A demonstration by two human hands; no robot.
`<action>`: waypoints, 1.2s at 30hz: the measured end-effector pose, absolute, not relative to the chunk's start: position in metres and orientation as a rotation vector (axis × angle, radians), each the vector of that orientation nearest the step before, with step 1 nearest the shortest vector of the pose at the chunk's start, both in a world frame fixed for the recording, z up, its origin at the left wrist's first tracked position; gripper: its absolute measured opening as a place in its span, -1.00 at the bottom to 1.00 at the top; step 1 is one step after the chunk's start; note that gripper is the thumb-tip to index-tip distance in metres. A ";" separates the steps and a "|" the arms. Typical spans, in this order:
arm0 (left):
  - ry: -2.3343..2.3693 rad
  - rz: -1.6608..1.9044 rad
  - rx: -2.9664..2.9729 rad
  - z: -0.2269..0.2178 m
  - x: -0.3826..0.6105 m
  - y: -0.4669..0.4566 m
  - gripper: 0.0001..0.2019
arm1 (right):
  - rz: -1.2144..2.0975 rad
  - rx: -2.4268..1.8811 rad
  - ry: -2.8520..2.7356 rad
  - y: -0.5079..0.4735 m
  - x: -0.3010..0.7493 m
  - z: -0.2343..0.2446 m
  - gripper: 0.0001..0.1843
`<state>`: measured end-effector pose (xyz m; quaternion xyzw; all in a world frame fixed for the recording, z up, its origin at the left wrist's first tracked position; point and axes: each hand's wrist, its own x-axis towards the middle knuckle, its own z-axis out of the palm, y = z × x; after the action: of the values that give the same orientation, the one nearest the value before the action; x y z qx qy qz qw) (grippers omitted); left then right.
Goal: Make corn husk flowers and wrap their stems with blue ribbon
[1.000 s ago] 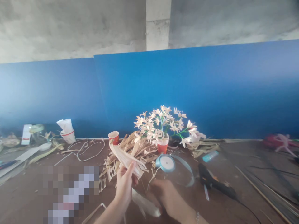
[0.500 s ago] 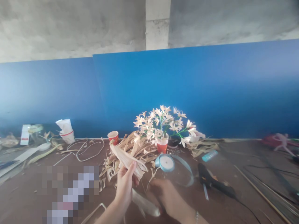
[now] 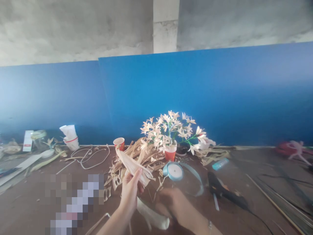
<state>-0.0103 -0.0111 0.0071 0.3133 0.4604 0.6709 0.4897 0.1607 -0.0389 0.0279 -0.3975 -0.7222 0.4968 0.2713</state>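
Note:
My left hand (image 3: 131, 187) is closed around a pale dried husk (image 3: 128, 163), thumb on top, with the husk's narrow end pointing up and left. Lower down, my right hand (image 3: 172, 204) is smeared and its fingers cannot be made out. Just left of it, a second pale husk piece (image 3: 154, 215) extends below my left hand, close to the right fingers; whether they touch it is unclear. Beyond both hands, dried husk strips (image 3: 133, 150) lie in a heap, some with cut-out holes. White husk-like flowers (image 3: 168, 129) stand in a red paper cup (image 3: 170, 155).
Right of centre lie a light-blue ribbon roll (image 3: 174, 171), a black glue gun (image 3: 223, 192) with its cord, and a turquoise packet (image 3: 220, 164). Another red cup (image 3: 119, 143), a white cable (image 3: 90, 156) and white cups (image 3: 70, 138) are left. A blue panel (image 3: 156, 94) backs the table.
The left hand and its husk have hardly moved. My right hand stays blurred in nearly the same place. The view has shifted very slightly.

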 end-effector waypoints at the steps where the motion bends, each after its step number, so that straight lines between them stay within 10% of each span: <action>1: 1.137 1.633 0.778 0.007 -0.013 -0.009 -0.65 | 1.402 -1.066 -1.929 -0.036 0.163 0.023 -0.72; 36: 1.219 1.302 0.967 0.012 -0.024 -0.002 -0.66 | 1.535 -1.011 -1.881 -0.022 0.179 0.004 -0.69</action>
<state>-0.0237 -0.0022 0.0123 0.4046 0.5104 0.5448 0.5281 0.1790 -0.0218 0.0036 -0.3719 -0.6919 0.5647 0.2531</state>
